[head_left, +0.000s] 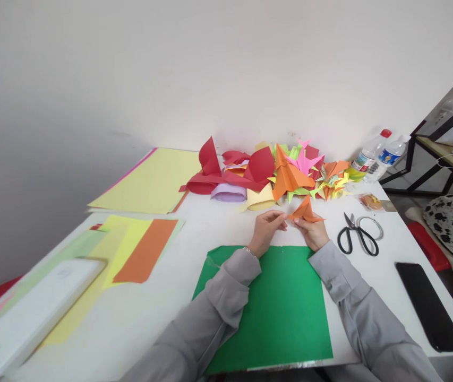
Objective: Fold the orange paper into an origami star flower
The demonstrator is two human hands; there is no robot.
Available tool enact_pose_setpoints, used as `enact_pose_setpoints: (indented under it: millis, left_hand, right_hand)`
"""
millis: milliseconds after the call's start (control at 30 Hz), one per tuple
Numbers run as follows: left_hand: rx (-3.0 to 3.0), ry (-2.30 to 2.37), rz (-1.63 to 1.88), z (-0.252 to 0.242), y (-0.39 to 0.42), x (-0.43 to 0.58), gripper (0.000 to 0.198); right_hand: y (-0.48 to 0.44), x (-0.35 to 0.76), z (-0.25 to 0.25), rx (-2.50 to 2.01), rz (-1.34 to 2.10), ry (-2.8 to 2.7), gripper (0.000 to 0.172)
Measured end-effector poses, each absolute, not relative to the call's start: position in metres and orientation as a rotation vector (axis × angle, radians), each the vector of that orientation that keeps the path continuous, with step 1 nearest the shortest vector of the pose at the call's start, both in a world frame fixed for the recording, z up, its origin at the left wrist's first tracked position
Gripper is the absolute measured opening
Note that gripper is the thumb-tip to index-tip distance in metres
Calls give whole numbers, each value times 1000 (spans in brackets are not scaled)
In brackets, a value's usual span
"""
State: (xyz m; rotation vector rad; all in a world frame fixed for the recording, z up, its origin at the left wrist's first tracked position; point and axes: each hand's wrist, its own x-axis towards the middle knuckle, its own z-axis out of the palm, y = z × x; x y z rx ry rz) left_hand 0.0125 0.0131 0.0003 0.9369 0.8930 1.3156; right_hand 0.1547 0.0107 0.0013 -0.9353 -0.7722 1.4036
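A small folded orange paper [305, 210], shaped with pointed tips like a paper plane, is held up above the far edge of a green sheet [278, 302]. My right hand [314, 232] grips it from below and the right, thumb on the paper. The fingers of my left hand [266, 229] are pinched together at its thin left tip. Just beyond my hands lies a heap of folded paper pieces, among them a larger orange paper plane [289, 172], a pink folded star [302, 159] and curled red paper shapes [261, 165].
Black-handled scissors [357, 236] and a ring [374, 225] lie at the right, with a black phone [429, 305] nearer. Two bottles [373, 151] stand behind. Orange paper strips [146, 252], yellow sheets [150, 180] and a white box [39, 313] occupy the left. Someone sits at far right.
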Motion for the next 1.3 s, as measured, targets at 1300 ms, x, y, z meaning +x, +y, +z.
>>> enact_pose_setpoints:
  millis: [1300]
  left_hand:
    - [782,768,1319,2,14,13,27]
  right_hand:
    - [10,154,1,-922,1373,-802,28]
